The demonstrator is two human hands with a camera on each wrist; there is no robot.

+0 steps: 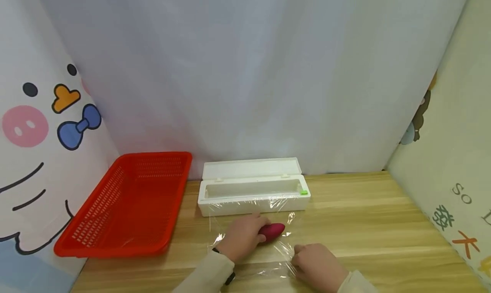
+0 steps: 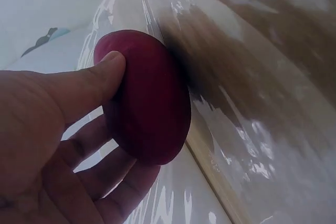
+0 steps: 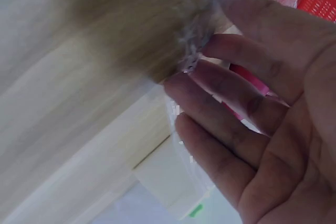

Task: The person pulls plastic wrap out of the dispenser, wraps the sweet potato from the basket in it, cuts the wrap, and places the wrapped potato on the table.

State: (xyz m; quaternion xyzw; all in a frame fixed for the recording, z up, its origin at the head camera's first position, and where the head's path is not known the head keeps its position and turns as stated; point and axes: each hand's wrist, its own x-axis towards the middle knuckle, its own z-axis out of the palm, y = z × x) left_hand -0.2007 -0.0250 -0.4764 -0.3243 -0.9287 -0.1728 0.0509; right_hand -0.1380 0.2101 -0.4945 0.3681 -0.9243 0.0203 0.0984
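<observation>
My left hand (image 1: 244, 236) holds a smooth, dark-red oval object (image 1: 272, 232), pointed at its right end. In the left wrist view, the thumb lies on one side of this dark-red object (image 2: 149, 98) and fingers are at its other side. It is on or just over a sheet of clear cling film (image 1: 268, 269), which stretches forward to an open white dispenser box (image 1: 253, 207). To its right, my right hand (image 1: 318, 265) pinches the film's near right part. The right wrist view shows bunched film (image 3: 193, 40) at the fingertips of the right hand (image 3: 252, 98).
A red plastic basket (image 1: 174, 216) stands at the left of the wooden table (image 1: 368, 225). The box's lid (image 1: 251, 168) is raised at the back, and a small green piece (image 1: 304, 192) sits at its right end. A pale curtain (image 1: 249, 71) hangs behind.
</observation>
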